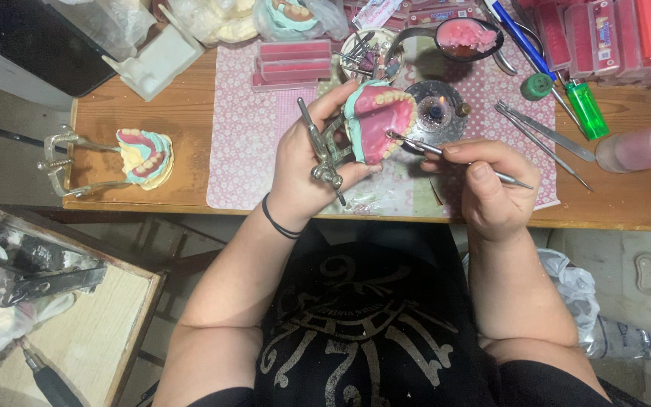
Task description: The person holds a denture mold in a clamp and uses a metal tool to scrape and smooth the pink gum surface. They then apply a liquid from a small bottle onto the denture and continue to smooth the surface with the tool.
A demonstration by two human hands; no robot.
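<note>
Left hand (pixel 307 169) is gripping a metal hinged frame (pixel 324 151) with a denture model (pixel 377 120) in it, held up over the wooden table (pixel 627 203). Right hand (pixel 491 188) pinches a thin metal tool (pixel 446 154), tip touching the pink wax by the teeth. Teeth look set already, so I'd guess the wax shaping is what's left. Small burner (pixel 437 113) is lit just behind, and a second model (pixel 145 157) sits off to the left
</note>
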